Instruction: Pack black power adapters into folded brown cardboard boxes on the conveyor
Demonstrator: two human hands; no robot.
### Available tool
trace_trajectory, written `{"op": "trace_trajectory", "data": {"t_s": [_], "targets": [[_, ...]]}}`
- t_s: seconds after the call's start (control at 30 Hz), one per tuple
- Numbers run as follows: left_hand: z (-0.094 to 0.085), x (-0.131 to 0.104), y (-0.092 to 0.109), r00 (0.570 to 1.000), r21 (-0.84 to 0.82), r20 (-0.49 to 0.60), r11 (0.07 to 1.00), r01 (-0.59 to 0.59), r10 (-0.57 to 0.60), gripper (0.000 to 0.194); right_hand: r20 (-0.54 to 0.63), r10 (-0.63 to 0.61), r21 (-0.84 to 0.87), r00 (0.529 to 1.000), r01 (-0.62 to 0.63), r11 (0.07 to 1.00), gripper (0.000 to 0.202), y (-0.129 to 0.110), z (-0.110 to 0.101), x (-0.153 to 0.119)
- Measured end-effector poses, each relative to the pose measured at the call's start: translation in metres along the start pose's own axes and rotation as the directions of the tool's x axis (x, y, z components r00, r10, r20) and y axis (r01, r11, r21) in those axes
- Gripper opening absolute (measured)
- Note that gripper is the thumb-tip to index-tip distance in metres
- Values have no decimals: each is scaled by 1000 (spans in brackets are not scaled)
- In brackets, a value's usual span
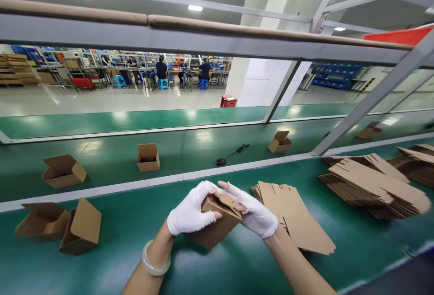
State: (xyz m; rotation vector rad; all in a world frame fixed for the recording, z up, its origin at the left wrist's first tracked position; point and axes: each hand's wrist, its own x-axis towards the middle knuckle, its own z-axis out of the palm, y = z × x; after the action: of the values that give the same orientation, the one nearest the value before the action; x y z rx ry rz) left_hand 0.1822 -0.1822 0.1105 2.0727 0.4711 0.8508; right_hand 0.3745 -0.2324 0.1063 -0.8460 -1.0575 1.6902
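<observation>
A small brown cardboard box (217, 229) is held tilted above the green tabletop, between my two hands. My left hand (195, 209), in a white glove with bare fingertips, grips its left side, thumb across the near upper edge. My right hand (252, 209), gloved the same way, presses on the flaps at the box's right end with its fingers. The inside of the box is hidden. Just right of my right hand lies a stack of flat cardboard blanks (294, 216).
Two open boxes (81, 227) stand at left on the near table. More stacked blanks (373, 186) lie at right. Beyond a pale rail, a green belt carries several open boxes (148, 157) and a black power adapter (221, 161). A slanted metal post (369, 100) rises at right.
</observation>
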Motion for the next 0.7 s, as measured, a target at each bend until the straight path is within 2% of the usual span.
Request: {"op": "trace_trajectory", "data": {"t_s": [0.1,0.2,0.27,0.37,0.43,0.47,0.53,0.57,0.6,0.63,0.67,0.7], "targets": [[-3,-2,0,1000,-21,7,1000,16,-15,28,66,29,-191,997,-16,981,63,-18,-2,3],[-6,-3,0,999,-41,37,999,1,1,27,176,153,-448,972,-60,892,56,-31,2,10],[-5,-3,2,998,-53,59,999,0,3,26,236,217,-545,947,-57,837,48,-32,8,15],[-3,-1,6,995,-39,98,999,26,-22,23,174,256,-679,951,-72,731,33,-30,11,19],[-1,0,7,994,-67,100,996,61,-54,23,114,217,-724,969,-69,687,29,-28,6,19],[-1,2,6,995,-106,68,991,84,-77,23,88,160,-710,983,-51,702,30,-26,2,18],[-2,5,-1,980,-225,-102,964,143,-170,24,-20,-25,-641,999,7,767,35,-20,-5,15],[-3,7,-7,940,-306,-236,937,170,-248,23,-102,-127,-628,987,35,778,38,-15,-7,12],[-4,9,-14,862,-394,-374,900,186,-341,23,-170,-215,-649,962,55,759,38,-7,-7,9],[-5,10,-23,753,-478,-494,859,184,-436,24,-196,-291,-704,936,72,707,36,2,-5,6],[-5,12,-32,637,-550,-572,818,169,-517,25,-158,-348,-780,924,100,617,32,14,-2,3],[-3,13,-41,545,-601,-611,785,152,-573,26,-69,-377,-856,924,139,498,27,26,3,0]]}}
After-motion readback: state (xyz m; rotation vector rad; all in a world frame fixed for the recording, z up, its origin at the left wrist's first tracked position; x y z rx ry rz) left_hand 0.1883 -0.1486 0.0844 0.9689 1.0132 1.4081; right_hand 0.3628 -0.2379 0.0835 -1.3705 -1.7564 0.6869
